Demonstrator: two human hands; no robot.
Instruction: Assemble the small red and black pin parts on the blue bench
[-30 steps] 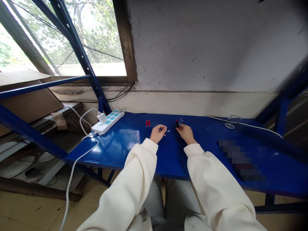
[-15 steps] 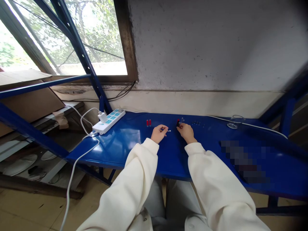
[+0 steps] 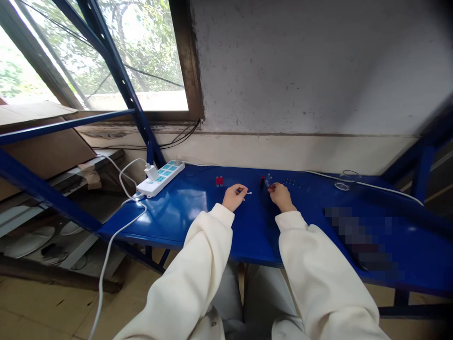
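"What's set out?"

"I see two upright-looking red cylinders [image 3: 217,181] on the glossy blue table [image 3: 255,236]; the small white stick [image 3: 249,192] isn't down, pinched by the left hand [image 3: 234,197]."

"Right hand [image 3: 282,197]?"

"Beside loose, small clear pieces [image 3: 268,181]; whether its fingers grip anything, I can't tell."

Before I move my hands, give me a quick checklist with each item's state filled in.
1. Left hand gripping the white piece: ok.
2. Right hand free of any held piece: cannot tell, fingertips too small.
3. Red pieces apart from both hands: ok.
4. Black-and-red piece out of the right hand: ok.
5. Plug seated in the power strip: ok.
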